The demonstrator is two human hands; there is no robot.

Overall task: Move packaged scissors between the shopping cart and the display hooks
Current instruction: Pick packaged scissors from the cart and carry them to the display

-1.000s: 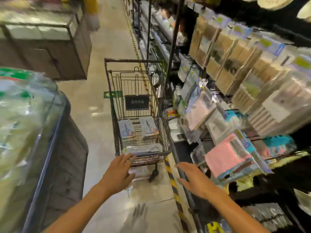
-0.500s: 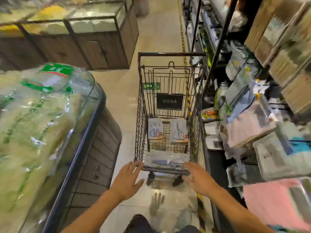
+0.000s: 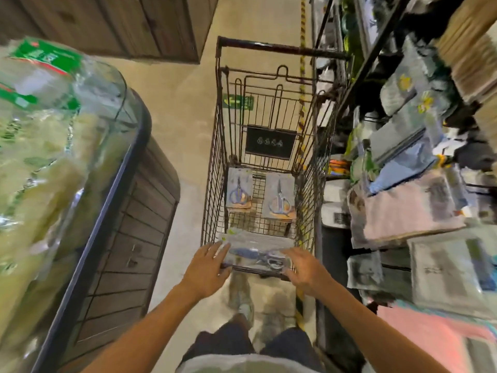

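Observation:
A dark wire shopping cart (image 3: 215, 168) stands in the aisle in front of me. Two packaged scissors (image 3: 238, 191) (image 3: 279, 201) lie flat on its floor, side by side. A third packaged scissors (image 3: 255, 253) lies across the near end of the cart. My left hand (image 3: 205, 267) reaches to this pack's left edge with fingers spread, touching it. My right hand (image 3: 302, 267) lies at its right edge, fingers extended over the corner. Neither hand is curled round the pack.
A curved glass display case (image 3: 80, 157) with bagged goods stands close on the left. Shelving with hanging packaged cloths and boxes (image 3: 403, 211) runs along the right, close to the cart. The floor beyond the cart is open aisle with a yellow-black stripe (image 3: 302, 22).
The view has swung left and down onto the cart. Both hands moved forward and reached the two ends of the near scissors pack.

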